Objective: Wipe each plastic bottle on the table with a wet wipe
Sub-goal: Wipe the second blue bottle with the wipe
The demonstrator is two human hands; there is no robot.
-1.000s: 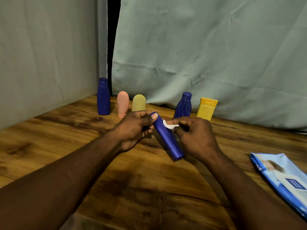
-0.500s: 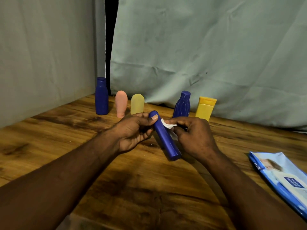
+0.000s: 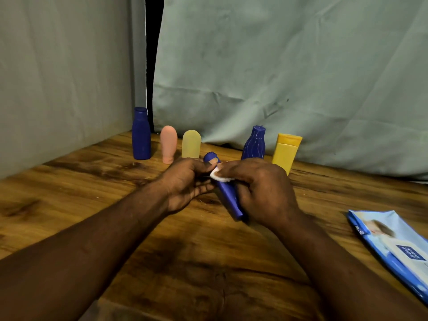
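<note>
A slim blue bottle (image 3: 228, 195) is held tilted above the wooden table (image 3: 92, 205), its far end up. My left hand (image 3: 185, 181) grips its upper end, thumb on top. My right hand (image 3: 261, 188) wraps the bottle's right side and presses a small white wet wipe (image 3: 218, 176) against it near the top. Along the back stand a dark blue bottle (image 3: 140, 133), a pink bottle (image 3: 168, 144), a pale yellow bottle (image 3: 191, 144), a ribbed blue bottle (image 3: 254, 144) and a yellow bottle (image 3: 286, 150).
A blue and white wet wipe pack (image 3: 393, 249) lies flat at the table's right edge. Grey-green cloth (image 3: 278, 77) hangs behind the bottles and along the left side.
My right hand has slid up and over the blue bottle, bringing the wipe toward its top. The bottle now stands steeper between my hands.
</note>
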